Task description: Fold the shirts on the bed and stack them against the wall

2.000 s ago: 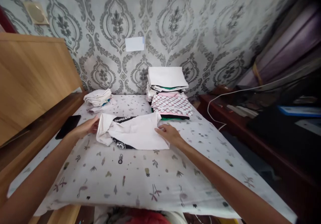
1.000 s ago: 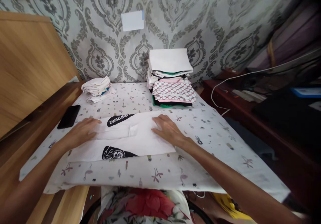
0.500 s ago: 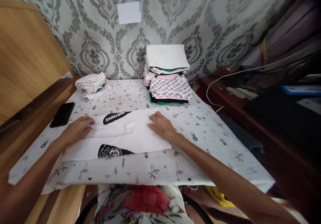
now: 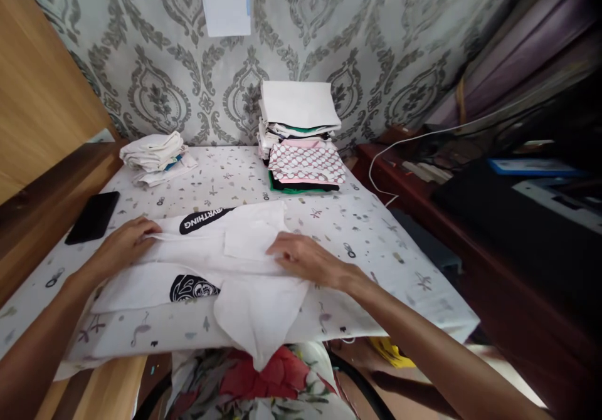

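Observation:
A white T-shirt [image 4: 188, 254] with black printed patches lies partly folded across the table in front of me. One patch carries white lettering. My left hand [image 4: 129, 239] is closed on the shirt's left end, fingers pinching a folded edge. On the other end, my right hand [image 4: 303, 258] grips the fabric with curled fingers. From below my right hand a loose flap of the shirt, perhaps a sleeve, droops over the table's front edge.
A tall stack of folded clothes [image 4: 305, 163] stands at the back against the wall, and a smaller folded pile [image 4: 153, 157] at the back left. A black phone [image 4: 93, 217] lies at left. A white cable [image 4: 376, 169] runs along the dark red furniture [image 4: 470, 238] at right.
My right hand has moved toward me and inward, folding the right part of the shirt over. A flap now hangs over the front edge. My left hand stays at the left end.

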{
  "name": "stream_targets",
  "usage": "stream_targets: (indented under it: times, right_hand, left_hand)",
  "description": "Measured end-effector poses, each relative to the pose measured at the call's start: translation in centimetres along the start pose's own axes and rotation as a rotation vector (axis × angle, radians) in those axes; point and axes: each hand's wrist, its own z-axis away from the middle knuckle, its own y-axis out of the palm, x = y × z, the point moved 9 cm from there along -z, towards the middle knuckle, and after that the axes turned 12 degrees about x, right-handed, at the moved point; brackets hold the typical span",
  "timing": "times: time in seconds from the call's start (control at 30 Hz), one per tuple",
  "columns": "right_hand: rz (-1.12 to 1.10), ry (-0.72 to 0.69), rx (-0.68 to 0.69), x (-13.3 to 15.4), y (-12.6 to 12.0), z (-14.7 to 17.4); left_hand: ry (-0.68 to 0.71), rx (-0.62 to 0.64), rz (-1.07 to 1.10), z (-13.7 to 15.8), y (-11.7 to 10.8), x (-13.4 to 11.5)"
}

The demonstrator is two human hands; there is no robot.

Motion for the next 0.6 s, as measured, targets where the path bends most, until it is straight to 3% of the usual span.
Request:
stream_targets:
  times: [0.1,0.2,0.33,0.47,0.6]
  right_hand:
    - [0.353,0.189,-0.039,-2.2,-0.8,-1.1]
    - [0.492,0.188,0.032,-2.6,-0.4,-2.2]
    - [0.592,0.192,0.012,-2.8,0.0,-2.9]
    - [0.457,0.147,-0.057,-3.1,-0.5,-2.7]
    - [0.027,0.094,-0.248,-4.0,-4.7,-3.2]
  left_hand:
    - [0.015,0.001,0.020,0.2,0.1,0.0]
    - [0.028,-0.009,0.056,0.5,0.1,0.3]
    - [0.014,-0.037,0.086,0.6,0.1,0.7]
    - [-0.002,-0.012,0.117,0.5,-0.2,0.8]
    - [-0.043,0.009,0.199,-0.4,-2.1,1.5]
